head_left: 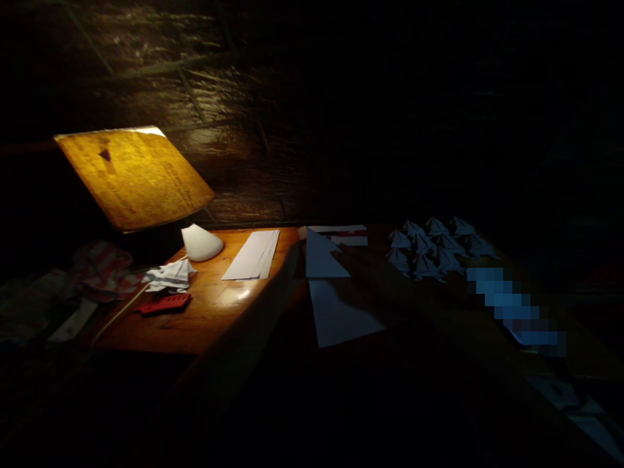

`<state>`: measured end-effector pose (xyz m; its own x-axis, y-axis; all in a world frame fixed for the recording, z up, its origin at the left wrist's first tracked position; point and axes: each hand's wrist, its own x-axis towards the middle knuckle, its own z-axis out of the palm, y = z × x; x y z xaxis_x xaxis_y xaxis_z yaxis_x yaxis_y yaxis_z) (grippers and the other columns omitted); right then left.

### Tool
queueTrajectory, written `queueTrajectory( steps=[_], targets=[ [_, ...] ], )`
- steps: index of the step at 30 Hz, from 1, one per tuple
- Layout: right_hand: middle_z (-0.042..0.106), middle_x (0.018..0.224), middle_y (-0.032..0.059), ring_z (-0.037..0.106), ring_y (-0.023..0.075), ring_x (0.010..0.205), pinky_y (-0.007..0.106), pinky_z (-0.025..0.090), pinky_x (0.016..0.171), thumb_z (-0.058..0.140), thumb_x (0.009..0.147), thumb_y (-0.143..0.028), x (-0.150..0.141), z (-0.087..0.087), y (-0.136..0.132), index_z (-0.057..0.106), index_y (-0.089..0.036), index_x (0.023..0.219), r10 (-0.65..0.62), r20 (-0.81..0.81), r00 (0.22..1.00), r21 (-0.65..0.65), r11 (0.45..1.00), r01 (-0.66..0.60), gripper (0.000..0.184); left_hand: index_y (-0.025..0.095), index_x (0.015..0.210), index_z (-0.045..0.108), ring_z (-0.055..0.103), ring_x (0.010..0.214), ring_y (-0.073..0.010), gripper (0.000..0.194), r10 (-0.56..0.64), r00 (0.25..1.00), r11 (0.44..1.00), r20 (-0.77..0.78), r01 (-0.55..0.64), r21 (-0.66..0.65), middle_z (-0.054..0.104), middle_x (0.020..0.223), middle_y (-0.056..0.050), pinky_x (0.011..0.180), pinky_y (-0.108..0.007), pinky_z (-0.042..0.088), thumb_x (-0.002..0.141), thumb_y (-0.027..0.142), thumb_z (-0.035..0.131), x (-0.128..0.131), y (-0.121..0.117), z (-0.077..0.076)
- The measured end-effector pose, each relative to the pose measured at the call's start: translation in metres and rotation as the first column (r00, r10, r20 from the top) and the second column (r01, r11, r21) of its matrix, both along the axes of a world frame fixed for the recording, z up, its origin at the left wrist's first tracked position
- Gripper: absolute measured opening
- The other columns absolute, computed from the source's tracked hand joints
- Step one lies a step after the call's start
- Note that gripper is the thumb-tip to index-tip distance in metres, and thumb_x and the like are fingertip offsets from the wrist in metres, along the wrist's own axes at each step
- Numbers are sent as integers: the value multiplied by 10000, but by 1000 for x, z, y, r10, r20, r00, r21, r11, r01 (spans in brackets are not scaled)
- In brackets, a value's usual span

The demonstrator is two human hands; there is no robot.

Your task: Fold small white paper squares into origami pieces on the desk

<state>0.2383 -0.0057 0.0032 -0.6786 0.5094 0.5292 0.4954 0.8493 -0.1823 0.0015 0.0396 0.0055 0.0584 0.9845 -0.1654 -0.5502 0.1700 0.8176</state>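
I see the paper between my left hand and right hand, its far tip nearer the left; whether either clamps it, I cannot tell.

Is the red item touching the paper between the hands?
No, the red item lies on the table, well left of the paper.

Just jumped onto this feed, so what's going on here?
A person is working with a white paper sheet that looks partly folded, on a wooden table. The left hand is at its left edge and the right hand at its right; it's too dark to tell exactly how the fingers grip it. A stack of white paper lies to the left, and a cluster of folded paper shapes stands to the right.
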Motion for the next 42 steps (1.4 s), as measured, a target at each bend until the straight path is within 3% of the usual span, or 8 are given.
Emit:
queueTrajectory(
  steps=[9, 15, 20, 26, 27, 29, 33, 42],
  targets=[
    [492, 1562, 172, 499, 341, 1380, 542, 457, 1100, 594, 991, -423, -13, 2, -10, 602, -186, 1404, -41, 91, 995, -28, 999, 43, 476, 152, 893, 649, 709, 678, -202, 406, 51, 992, 996, 114, -42, -80, 730, 771, -72, 738, -343, 599, 951, 545, 565, 7, 2, 11],
    [481, 1565, 181, 460, 338, 1406, 541, 432, 1120, 602, 943, -250, -17, -4, -9, 473, -176, 1513, -91, 91, 992, -21, 995, 93, 590, 147, 814, 620, 666, 609, -182, 124, 39, 993, 993, -116, -51, -102, 684, 692, -54, 631, -299, 561, 840, 255, 674, 15, -3, 4],
    [381, 1630, 187, 436, 385, 1428, 581, 453, 1091, 647, 943, -473, -18, -3, -16, 494, -201, 1491, -69, 137, 988, -109, 990, 84, 630, 143, 949, 625, 681, 751, -209, 241, 176, 916, 983, -360, -184, 10, 680, 843, -68, 692, -313, 566, 749, 212, 741, 11, -10, -1],
    [410, 1617, 174, 451, 383, 1410, 575, 446, 1105, 576, 979, -535, -20, -3, -16, 504, -225, 1475, -122, 162, 979, -34, 991, 129, 589, 244, 1159, 543, 421, 1393, -267, 505, 588, 565, 809, -579, -428, 403, 472, 1350, -71, 1187, -439, 370, 710, 90, 714, -22, -3, 10],
    [419, 1612, 169, 459, 385, 1400, 579, 447, 1100, 589, 973, -520, -21, -4, -15, 510, -233, 1468, -132, 179, 975, -18, 990, 137, 577, 226, 1138, 558, 437, 1370, -305, 407, 596, 387, 803, -704, -276, 528, 479, 1316, -95, 1182, -512, 372, 760, 149, 691, -26, -7, 10],
    [421, 1615, 154, 467, 383, 1393, 577, 454, 1089, 610, 961, -486, -22, -7, -13, 523, -249, 1457, -134, 212, 968, -3, 990, 138, 557, 229, 1079, 609, 495, 1306, -328, 344, 564, 316, 819, -762, -100, 565, 539, 1231, -87, 1176, -569, 372, 759, 174, 722, -29, -21, 5],
    [434, 1621, 138, 437, 362, 1447, 555, 414, 1144, 602, 962, -515, -20, -15, -8, 554, -227, 1447, -70, 199, 978, -33, 996, 78, 567, 230, 1428, 448, 439, 1415, -363, 557, 562, -46, 772, -826, 389, 503, 431, 1518, -153, 1156, -602, 402, 916, 326, 645, -25, -61, -16],
    [557, 1530, 115, 454, 323, 1449, 568, 367, 1168, 644, 949, -504, -18, -12, -7, 583, -245, 1449, 72, 159, 985, -118, 992, -54, 566, 153, 1464, 343, 424, 1435, -430, 641, 500, -217, 795, -838, 499, 345, 374, 1551, -243, 1152, -615, 406, 962, 453, 604, -28, -85, -34]
  ],
)
